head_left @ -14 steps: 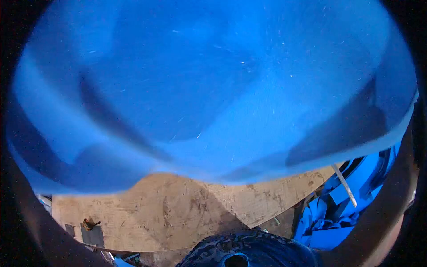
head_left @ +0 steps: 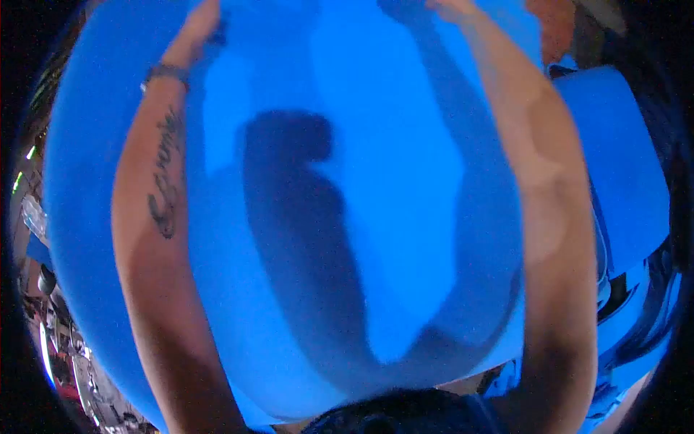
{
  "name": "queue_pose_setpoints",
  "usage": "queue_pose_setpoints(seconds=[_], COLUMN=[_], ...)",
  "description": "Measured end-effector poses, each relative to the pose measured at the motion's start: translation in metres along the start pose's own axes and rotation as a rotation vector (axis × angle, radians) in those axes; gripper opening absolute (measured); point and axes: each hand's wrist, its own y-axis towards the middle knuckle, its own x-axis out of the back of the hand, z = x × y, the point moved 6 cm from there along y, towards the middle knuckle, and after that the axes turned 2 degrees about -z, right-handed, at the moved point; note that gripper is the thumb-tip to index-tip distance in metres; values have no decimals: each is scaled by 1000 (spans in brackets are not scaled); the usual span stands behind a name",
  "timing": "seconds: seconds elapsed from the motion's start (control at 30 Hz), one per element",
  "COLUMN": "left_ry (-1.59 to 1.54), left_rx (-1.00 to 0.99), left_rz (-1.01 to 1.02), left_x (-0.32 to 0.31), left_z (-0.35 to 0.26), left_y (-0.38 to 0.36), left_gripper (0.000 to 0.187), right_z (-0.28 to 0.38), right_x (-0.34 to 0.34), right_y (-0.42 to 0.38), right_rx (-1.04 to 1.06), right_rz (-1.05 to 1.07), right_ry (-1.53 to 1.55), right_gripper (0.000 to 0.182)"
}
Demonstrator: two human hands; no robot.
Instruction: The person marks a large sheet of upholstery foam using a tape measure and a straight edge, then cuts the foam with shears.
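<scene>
Left hand (head_left: 205, 19) and right hand (head_left: 452, 8) blurred, cut off by top edge.

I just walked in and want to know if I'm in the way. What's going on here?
Someone is stretching both arms out over a large blue sheet that fills most of the view. The left hand and right hand are at the far end of the view; whether they grip the sheet or just rest on it can't be told. More blue material lies to the right.
</scene>
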Motion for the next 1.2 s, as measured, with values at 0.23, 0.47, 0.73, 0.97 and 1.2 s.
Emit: queue_pose_setpoints(seconds=[0.23,0.47,0.73,0.97,1.2], left_ry=[866,953,-182,-260,-193], left_rx=[-88,351,1008,818,417], left_rz=[783,145,-531,-699,-784], left_x=[-48,134,143,102,156], left_z=[197,301,371,338,274], left_y=[-231,-550,-729,-640,-547], left_gripper=[74,70,61,34,31], right_z=[-64,-148,-74,-154,-62], right_x=[-57,209,148,120,116], right_y=[-274,-656,-808,-754,-576], right_rx=[106,-827,-1215,-1522,-588], right_rz=[798,289,-56,-317,-394], right_ry=[-422,-716,156,425,524], right_gripper=[66,62,52,35,18])
